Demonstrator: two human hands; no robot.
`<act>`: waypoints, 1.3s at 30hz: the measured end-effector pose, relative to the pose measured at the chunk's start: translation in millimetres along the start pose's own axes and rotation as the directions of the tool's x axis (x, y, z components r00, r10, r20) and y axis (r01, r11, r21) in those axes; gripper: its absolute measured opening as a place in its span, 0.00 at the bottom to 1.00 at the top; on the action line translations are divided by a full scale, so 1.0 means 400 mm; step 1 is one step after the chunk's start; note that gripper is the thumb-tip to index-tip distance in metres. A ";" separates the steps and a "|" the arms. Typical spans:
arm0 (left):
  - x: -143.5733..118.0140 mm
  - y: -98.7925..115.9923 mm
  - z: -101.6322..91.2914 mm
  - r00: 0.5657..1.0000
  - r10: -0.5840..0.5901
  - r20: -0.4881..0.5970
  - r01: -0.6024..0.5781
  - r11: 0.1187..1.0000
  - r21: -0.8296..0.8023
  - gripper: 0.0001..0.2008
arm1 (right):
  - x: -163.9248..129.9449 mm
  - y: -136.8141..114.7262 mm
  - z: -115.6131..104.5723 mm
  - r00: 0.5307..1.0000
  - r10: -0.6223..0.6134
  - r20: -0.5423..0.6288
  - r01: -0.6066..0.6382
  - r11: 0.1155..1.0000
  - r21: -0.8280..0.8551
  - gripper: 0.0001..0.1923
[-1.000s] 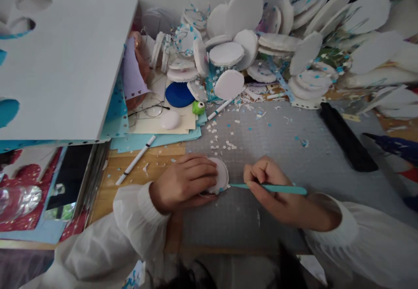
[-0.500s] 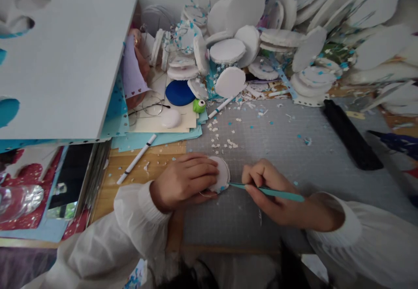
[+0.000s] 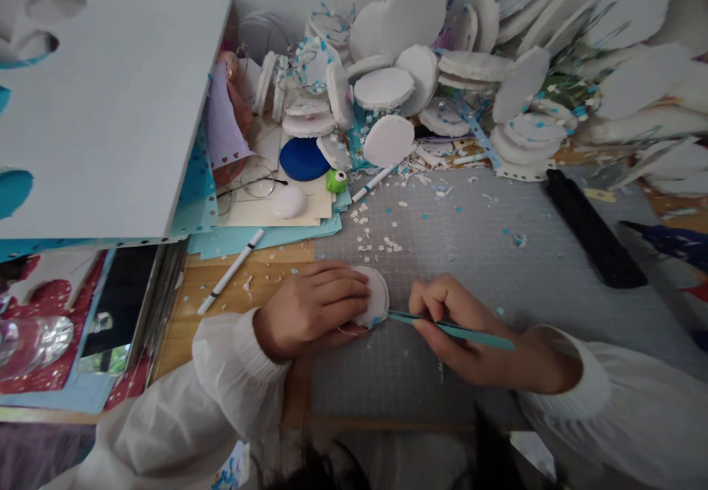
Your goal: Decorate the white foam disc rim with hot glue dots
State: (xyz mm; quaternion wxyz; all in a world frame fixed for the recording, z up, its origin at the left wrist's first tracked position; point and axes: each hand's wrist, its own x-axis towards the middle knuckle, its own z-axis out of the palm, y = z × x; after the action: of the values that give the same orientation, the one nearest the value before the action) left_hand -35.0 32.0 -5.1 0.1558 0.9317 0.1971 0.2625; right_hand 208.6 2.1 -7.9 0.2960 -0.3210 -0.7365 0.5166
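Nowhere among the clutter can any brand, label or writing be read; the grid lines on the grey cutting mat (image 3: 470,254) are the only printed marks that show. Near the mat's front left corner, the left hand (image 3: 310,309) lies flat with fingers spread over a white foam disc (image 3: 379,298), pressing it down and covering most of it, so only the disc's right edge is visible. The right hand (image 3: 459,320) is closed in a pen grip around a teal tool (image 3: 453,328), whose tip touches the disc's right edge; the tip itself is too thin to make out. White sleeves cover both forearms.

Behind the hands, paper crumbs dot the mat, and a heap of white discs (image 3: 420,69) fills the back of the table, some speckled blue. A blue round lid (image 3: 303,159), a green frog-shaped punch (image 3: 336,180), a pair of glasses (image 3: 251,184) and a white pen (image 3: 231,270) lie to the left, just beside stacked paper sheets. A large white board (image 3: 110,106) overhangs the left side, hiding what lies under it. A black bar (image 3: 594,228) rests at the mat's right edge. Dark hair intrudes at the bottom of the frame.
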 end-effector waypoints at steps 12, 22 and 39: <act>-0.003 -0.001 0.001 1.000 -0.002 0.006 0.002 1.000 -0.007 0.10 | 0.007 -0.013 -0.004 1.000 -0.008 -0.030 0.009 1.000 0.019 0.11; -0.002 0.000 0.001 1.000 -0.006 0.011 0.006 1.000 -0.001 0.10 | 0.001 0.001 -0.002 0.999 -0.036 0.010 0.036 0.999 -0.033 0.13; -0.002 -0.001 0.000 1.000 -0.014 0.015 0.014 1.000 -0.004 0.10 | 0.008 -0.008 -0.006 0.993 -0.108 0.036 0.111 0.991 -0.076 0.13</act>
State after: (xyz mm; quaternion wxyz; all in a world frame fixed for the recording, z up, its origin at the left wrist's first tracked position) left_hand -35.6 31.9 -5.5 0.1610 0.9318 0.2018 0.2550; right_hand 207.7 5.1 -4.0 0.2996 -0.2832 -0.7772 0.4754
